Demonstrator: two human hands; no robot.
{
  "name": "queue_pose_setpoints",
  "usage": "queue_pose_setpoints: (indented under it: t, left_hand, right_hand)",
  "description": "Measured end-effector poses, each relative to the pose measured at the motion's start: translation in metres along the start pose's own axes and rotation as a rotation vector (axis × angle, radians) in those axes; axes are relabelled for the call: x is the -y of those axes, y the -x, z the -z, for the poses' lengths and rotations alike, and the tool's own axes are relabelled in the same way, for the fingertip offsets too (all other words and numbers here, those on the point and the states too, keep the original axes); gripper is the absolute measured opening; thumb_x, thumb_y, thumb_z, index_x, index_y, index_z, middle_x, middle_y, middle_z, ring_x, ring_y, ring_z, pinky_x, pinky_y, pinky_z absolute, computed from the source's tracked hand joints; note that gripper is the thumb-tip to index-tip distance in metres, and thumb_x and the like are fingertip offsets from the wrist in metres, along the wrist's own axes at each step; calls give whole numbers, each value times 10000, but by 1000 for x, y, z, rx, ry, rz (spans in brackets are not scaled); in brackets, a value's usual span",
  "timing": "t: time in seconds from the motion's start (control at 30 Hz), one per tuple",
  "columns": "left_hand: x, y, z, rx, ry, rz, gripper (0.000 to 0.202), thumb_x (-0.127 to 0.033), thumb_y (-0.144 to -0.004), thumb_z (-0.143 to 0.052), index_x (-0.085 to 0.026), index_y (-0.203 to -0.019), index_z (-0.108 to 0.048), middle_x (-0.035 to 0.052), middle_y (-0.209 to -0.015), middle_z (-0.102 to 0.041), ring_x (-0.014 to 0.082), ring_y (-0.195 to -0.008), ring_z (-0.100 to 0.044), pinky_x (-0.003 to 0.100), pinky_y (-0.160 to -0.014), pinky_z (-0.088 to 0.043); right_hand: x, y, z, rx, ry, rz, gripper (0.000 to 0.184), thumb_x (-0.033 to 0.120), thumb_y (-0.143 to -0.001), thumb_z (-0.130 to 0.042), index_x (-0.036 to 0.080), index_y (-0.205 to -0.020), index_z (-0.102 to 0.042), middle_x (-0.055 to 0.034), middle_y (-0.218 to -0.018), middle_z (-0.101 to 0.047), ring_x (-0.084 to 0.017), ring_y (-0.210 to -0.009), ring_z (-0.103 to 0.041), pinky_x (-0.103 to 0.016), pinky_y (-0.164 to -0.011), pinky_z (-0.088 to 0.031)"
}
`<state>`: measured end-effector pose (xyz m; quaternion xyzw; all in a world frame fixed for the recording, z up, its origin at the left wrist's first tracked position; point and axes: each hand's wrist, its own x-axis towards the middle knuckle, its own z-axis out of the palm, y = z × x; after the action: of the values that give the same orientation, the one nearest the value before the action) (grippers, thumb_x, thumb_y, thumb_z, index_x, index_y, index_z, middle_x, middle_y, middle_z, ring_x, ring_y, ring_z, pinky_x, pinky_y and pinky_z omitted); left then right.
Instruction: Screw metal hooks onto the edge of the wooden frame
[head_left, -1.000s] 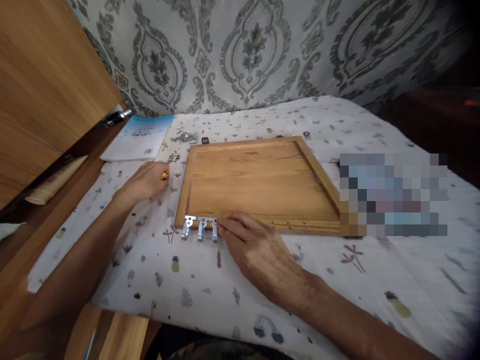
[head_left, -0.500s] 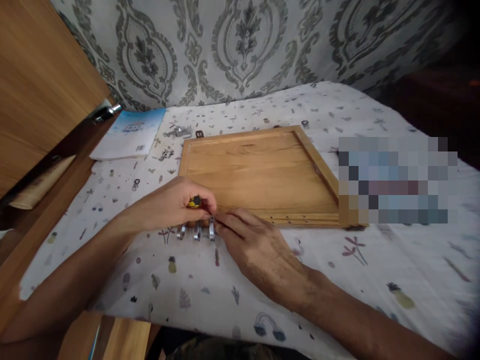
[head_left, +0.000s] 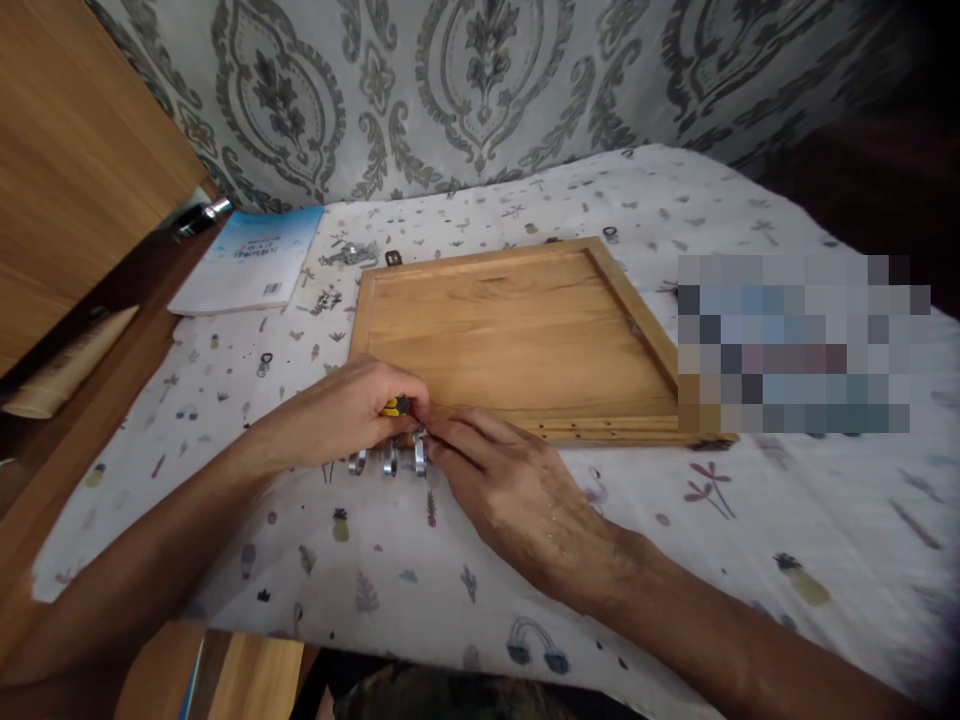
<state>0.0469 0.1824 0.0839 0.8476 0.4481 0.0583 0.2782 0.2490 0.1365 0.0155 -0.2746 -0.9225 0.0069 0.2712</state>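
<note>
A framed wooden board (head_left: 510, 345) lies flat on the cloth, with small dark holes along its near edge. Several curved metal hooks (head_left: 390, 459) stick out from that edge at the left. My left hand (head_left: 367, 405) is closed around a yellow and black handle (head_left: 396, 406), which looks like a stubby screwdriver's; its tip is hidden by the fingers. Right beside it, the fingers of my right hand (head_left: 517, 495) are pressed together at the rightmost hook. What lies between those fingertips is too small to tell.
Small metal parts (head_left: 326, 300) and a clear plastic bag (head_left: 351, 254) lie beyond the board's left corner. A blue and white book (head_left: 251, 262) rests at the back left. On the right is a blurred-out patch (head_left: 795, 345). A patterned cloth (head_left: 645, 600) covers the table.
The view has shifted slightly, so the scene sits a little higher and further left. The yellow part of the handle appears turned within my left hand. Both hands stay at the same hook.
</note>
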Motion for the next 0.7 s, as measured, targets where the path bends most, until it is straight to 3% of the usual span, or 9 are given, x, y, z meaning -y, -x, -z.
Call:
queue_pose_setpoints:
  t: [0.47,0.7]
  left_hand:
    - [-3,2,-4,4,-2,0,145,-46,-822,-627,-177,-785,-678,-55,-702,-684,90,-637,-583,208,-598,-377]
    - [-4,-3,-6,35,-20,-28,193,-47,-830,-594,-153,-669,-605,-40,-666,-630,87,-624,-552,213,-583,-360]
  right_hand:
    - [0,-1,0,-4,-2,-4,224,43,-898,-561,36,-1068,-708,-161,-1158,-720,-291,-960,-638,-426,-763,-625]
    - [0,-2,-1,11,-15,-17,243,47,-914,-537,54,-1095,-699,-134,-1075,-727,-275,-949,-620,-412,-753,-607]
